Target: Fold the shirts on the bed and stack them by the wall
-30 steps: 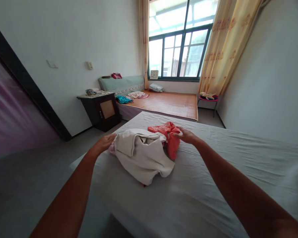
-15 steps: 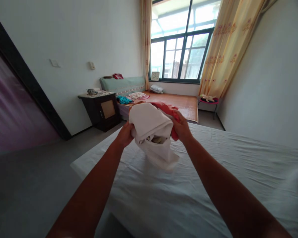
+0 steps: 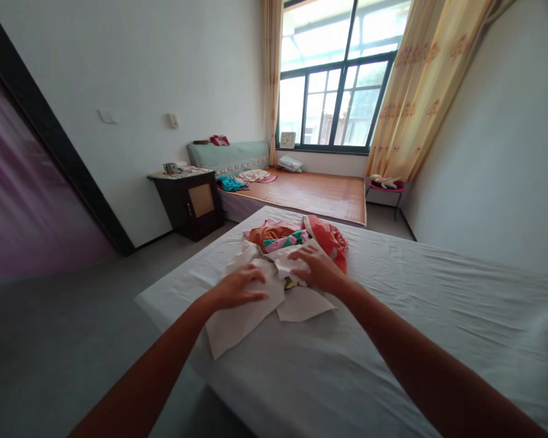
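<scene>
A heap of clothes lies on the near bed (image 3: 415, 316), which has a grey-white sheet. A white garment (image 3: 242, 313) is spread at the front of the heap. Behind it lie an orange-red garment (image 3: 331, 237) and a piece with pink and green stripes (image 3: 283, 240). My left hand (image 3: 237, 288) rests flat on the white garment, fingers spread. My right hand (image 3: 317, 271) lies on the heap's middle, fingers curled over white cloth; whether it grips the cloth is unclear.
A dark wooden nightstand (image 3: 189, 201) stands left of a second bed with a woven mat (image 3: 317, 191) under the window. Small clothes (image 3: 232, 182) lie at that bed's head. A small stool (image 3: 386, 185) stands by the yellow curtain. Grey floor stretches to the left.
Half a second ago both hands held the bundle of clothes up in the air. Now the bundle is down on the bed, turned over and spread out, with both hands on top.
</scene>
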